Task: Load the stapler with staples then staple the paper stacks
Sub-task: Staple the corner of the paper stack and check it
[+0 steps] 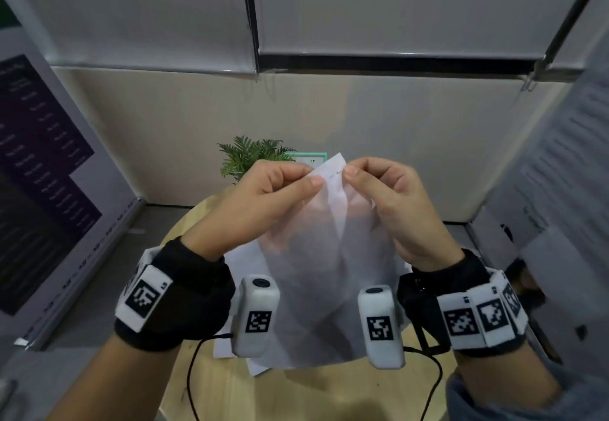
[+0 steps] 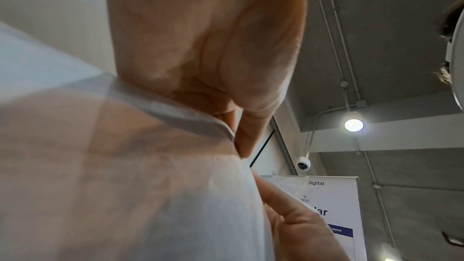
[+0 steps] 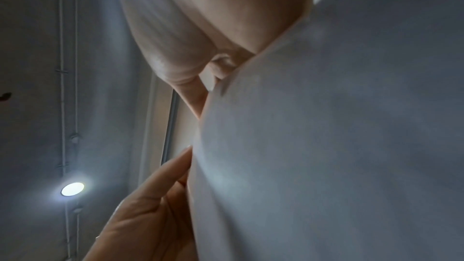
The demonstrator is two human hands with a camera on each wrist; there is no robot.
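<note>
Head view: both hands are raised above the round wooden worktop (image 1: 306, 391), holding a paper stack (image 1: 324, 275) upright between them. The left hand (image 1: 263, 196) pinches the stack's top corner between thumb and curled fingers. The right hand (image 1: 392, 196) pinches the same corner just beside it, thumb tip against the sheet. A small staple (image 1: 335, 175) shows at that corner, between the two thumbs. More loose sheets (image 1: 242, 261) lie flat on the worktop beneath. A green plant (image 1: 250, 155) stands behind the hands. No stapler can be made out.

Left wrist view: left hand (image 2: 213, 51) closed on the paper stack (image 2: 120, 176), thumb tip pressed to its edge; the right hand's fingers (image 2: 296, 219) touch the same edge lower in the picture.

Right wrist view: right hand (image 3: 200, 27) grips the paper stack (image 3: 326, 146), which fills most of the picture; left hand (image 3: 150, 215) touches its edge.
</note>
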